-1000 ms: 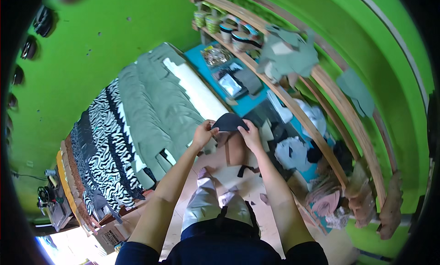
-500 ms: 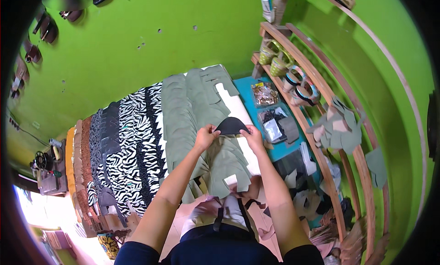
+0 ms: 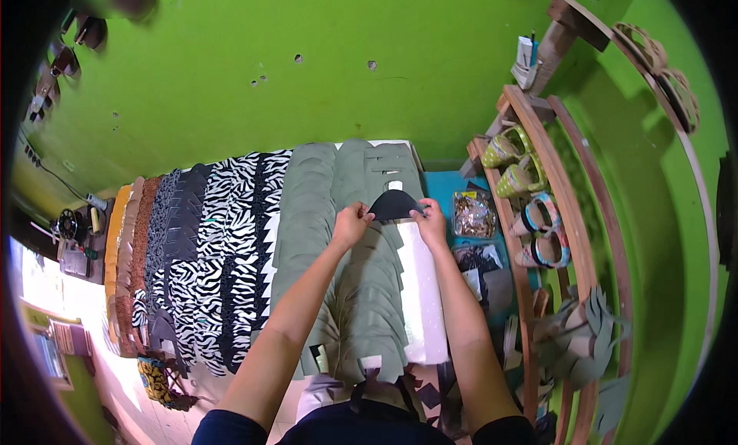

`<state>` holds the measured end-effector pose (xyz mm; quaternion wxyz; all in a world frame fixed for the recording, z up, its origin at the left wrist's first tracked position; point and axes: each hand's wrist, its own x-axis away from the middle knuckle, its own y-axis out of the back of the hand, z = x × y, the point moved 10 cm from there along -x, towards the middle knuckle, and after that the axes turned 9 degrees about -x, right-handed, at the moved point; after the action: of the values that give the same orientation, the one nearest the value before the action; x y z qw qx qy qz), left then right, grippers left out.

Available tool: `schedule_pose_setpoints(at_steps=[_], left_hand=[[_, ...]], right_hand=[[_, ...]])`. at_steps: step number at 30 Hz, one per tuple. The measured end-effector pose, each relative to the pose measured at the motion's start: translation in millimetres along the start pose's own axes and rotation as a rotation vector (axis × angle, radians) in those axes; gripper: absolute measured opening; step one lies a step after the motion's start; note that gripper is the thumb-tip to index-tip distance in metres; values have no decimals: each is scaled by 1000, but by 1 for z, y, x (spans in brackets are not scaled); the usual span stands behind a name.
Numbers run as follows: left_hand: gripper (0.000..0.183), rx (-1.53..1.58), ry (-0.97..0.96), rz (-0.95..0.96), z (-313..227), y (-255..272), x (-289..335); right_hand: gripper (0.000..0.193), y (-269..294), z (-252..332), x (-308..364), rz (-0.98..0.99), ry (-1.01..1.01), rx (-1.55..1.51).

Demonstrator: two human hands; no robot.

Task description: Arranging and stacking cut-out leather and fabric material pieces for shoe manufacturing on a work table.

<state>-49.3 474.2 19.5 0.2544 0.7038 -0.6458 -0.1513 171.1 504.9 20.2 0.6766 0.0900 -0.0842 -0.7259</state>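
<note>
Between my two hands is a black half-moon-shaped flat piece, which looks like leather or similar sheet material. My left hand pinches its left corner, and my right hand pinches the right corner. Its curved edge points away from me and its straight edge faces me. Below it, overlapping grey-green cut pieces lie in long rows on the table. To the right of these rows, a white strip of tabletop shows beneath my right forearm.
Farther left lie rows of zebra-print pieces, brown pieces and yellow pieces. On the right, a wooden rack carries green dotted shoes and colourful sandals. A bag of small parts sits on a blue surface.
The view has shifted, so the table and rack appear lower in the picture. Both hands keep hold of the black piece, now over the far right part of the grey-green rows.
</note>
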Motion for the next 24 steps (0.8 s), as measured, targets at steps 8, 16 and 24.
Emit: schedule_pose_setpoints(at_steps=[8,16,24], left_hand=[[20,-65,91,-113,11,-18,-61],[25,-134,142,-104,6,-18,-82],[27,-219,136,-108,8,-27,-83]], right_hand=[[35,1,-14,-68,-111,57,162],[32,-10,-23,-94,-80,29,203],[28,-13,-31,-93,-52,68,291]])
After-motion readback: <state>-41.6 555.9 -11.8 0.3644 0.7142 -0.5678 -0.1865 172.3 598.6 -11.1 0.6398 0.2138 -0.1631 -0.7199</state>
